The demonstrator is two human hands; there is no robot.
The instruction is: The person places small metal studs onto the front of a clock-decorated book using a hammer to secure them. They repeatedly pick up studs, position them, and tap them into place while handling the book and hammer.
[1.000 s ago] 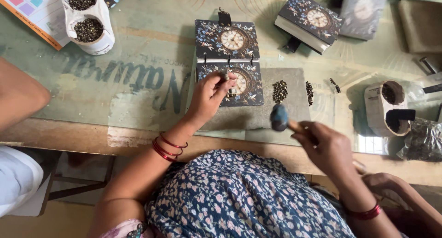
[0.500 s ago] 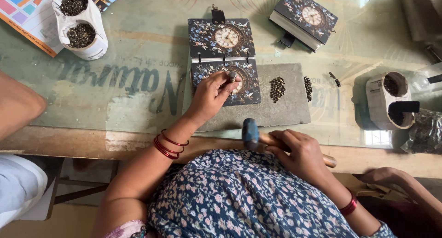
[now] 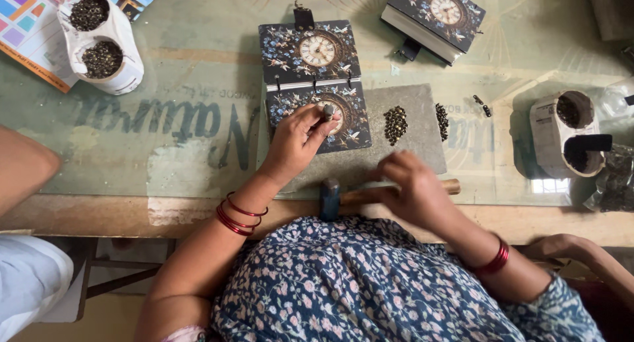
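Observation:
My left hand [image 3: 296, 144] pinches a small metal punch [image 3: 327, 111] upright on the lower cover of an open dark floral notebook with a clock picture [image 3: 310, 58]. The notebook's lower half lies on a grey stone slab [image 3: 416, 97]. My right hand [image 3: 413, 187] lies closed over the wooden handle of a hammer [image 3: 330, 198]. The hammer rests flat along the table's near edge, with its head pointing left. Small piles of brass eyelets [image 3: 395, 124] sit on the slab beside the notebook.
A second clock notebook [image 3: 432, 15] lies at the back. White paper cups of dark bits stand at the far left [image 3: 99, 41] and at the right [image 3: 561, 134]. A colourful booklet [image 3: 26, 25] sits at the left corner. Another person's arm [image 3: 20, 170] is at the left.
My right hand has brought the hammer down from the air beside the slab to the table's near edge, where it lies flat. My left hand has stayed on the notebook cover.

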